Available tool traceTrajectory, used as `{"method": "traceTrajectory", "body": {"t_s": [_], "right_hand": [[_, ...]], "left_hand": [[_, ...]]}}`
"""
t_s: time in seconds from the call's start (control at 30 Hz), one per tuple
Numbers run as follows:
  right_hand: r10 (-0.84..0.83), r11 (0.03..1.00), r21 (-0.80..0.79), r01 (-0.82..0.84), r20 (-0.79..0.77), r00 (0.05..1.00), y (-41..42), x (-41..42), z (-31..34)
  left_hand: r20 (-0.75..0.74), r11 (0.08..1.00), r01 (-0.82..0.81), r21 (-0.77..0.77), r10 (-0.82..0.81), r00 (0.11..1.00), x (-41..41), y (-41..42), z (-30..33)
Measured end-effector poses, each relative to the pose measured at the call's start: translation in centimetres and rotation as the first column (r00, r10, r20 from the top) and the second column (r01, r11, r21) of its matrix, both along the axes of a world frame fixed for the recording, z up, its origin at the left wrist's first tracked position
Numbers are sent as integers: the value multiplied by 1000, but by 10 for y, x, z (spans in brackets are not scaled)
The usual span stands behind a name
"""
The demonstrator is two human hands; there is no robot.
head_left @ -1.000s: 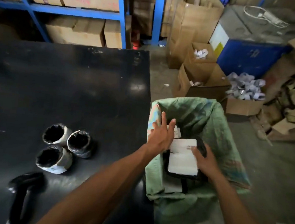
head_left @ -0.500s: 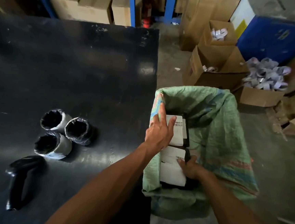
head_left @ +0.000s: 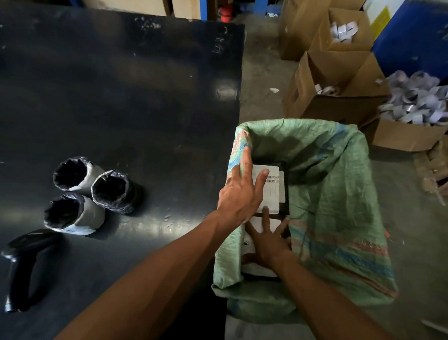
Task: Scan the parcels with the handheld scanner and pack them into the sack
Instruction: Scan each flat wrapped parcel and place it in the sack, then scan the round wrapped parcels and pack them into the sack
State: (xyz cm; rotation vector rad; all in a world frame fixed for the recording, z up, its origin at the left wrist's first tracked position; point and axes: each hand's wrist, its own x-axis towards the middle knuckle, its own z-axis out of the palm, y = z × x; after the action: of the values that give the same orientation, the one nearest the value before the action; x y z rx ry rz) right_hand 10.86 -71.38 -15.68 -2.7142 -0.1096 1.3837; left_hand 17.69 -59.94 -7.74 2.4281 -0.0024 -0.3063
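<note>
A green woven sack (head_left: 330,206) stands open beside the black table's right edge. Inside it lie dark parcels with white labels: one (head_left: 274,186) further in, another (head_left: 262,224) nearer me. My left hand (head_left: 239,193) is spread with straight fingers over the sack's left rim and the far parcel. My right hand (head_left: 268,241) lies flat with spread fingers, pressing on the near parcel inside the sack. On the table sit three round dark parcels with pale wrapping (head_left: 90,196). The black handheld scanner (head_left: 26,261) lies by itself near the table's front left.
The black table (head_left: 110,92) fills the left. Open cardboard boxes (head_left: 333,81) holding rolled labels stand on the concrete floor behind the sack, next to a blue container (head_left: 432,39). Blue shelving with cartons runs along the back.
My right hand has pushed the labelled parcel deeper into the sack and now lies flat on it. My left hand stayed at the sack's rim. The camera tilted downward.
</note>
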Motion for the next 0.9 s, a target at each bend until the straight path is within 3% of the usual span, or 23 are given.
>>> {"method": "traceTrajectory", "body": {"t_s": [0.3, 0.43, 0.57, 0.7, 0.83, 0.9], "right_hand": [[38, 998, -43, -37, 35, 999, 8, 5, -11], [31, 999, 5, -32, 20, 999, -6, 10, -10], [-98, 993, 74, 89, 120, 988, -14, 17, 20], [-355, 931, 237, 277, 415, 837, -12, 31, 57], [-321, 946, 259, 193, 675, 664, 19, 43, 109], [-267, 961, 256, 105, 761, 591, 44, 47, 131]], "left_hand": [[-7, 1000, -2, 28, 2, 1000, 2, -2, -4], [-69, 999, 19, -39, -22, 997, 2, 5, 1], [-217, 976, 168, -136, -194, 957, 3, 36, 15], [-123, 959, 284, -27, -285, 951, 5, 103, 27], [167, 979, 128, 160, -155, 974, 8, 203, 30], [216, 977, 55, 208, -101, 971, 14, 251, 35]]}}
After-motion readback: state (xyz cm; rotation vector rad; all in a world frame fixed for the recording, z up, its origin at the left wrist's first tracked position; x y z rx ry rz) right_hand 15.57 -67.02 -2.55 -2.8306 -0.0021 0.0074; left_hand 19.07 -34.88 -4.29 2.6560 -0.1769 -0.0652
